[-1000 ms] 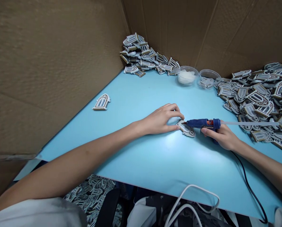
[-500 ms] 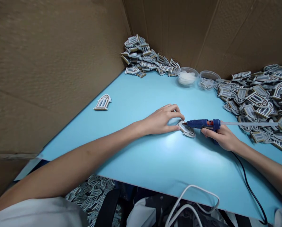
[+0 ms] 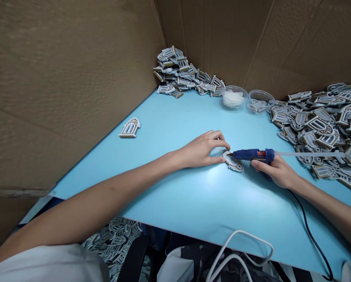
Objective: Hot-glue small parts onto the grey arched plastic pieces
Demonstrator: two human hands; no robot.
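Observation:
My left hand (image 3: pixel 207 149) grips the lower edge of a small arched window-shaped piece (image 3: pixel 234 163) between thumb and fingers, against the light blue table (image 3: pixel 175 192). In my right hand (image 3: pixel 277 170) is a blue hot glue gun (image 3: pixel 248 154), its nozzle pointing left with the tip at the piece, close to my left fingertips. A long translucent glue stick (image 3: pixel 310 154) sticks out of the gun's back, and a black cord (image 3: pixel 307 227) hangs from its handle. Whether the tip touches the piece I cannot tell.
One arched piece (image 3: pixel 130 128) lies alone at the left. Piles of such pieces stand at the back (image 3: pixel 178 72) and right (image 3: pixel 319 125). Two clear tubs (image 3: pixel 233 98) (image 3: pixel 260 102) sit between them. Cardboard walls (image 3: pixel 237 39) enclose the table. A white cable (image 3: pixel 246 233) loops at the front edge.
The camera view has shifted very slightly. Both hands, the glue gun and the held piece stay in nearly the same place.

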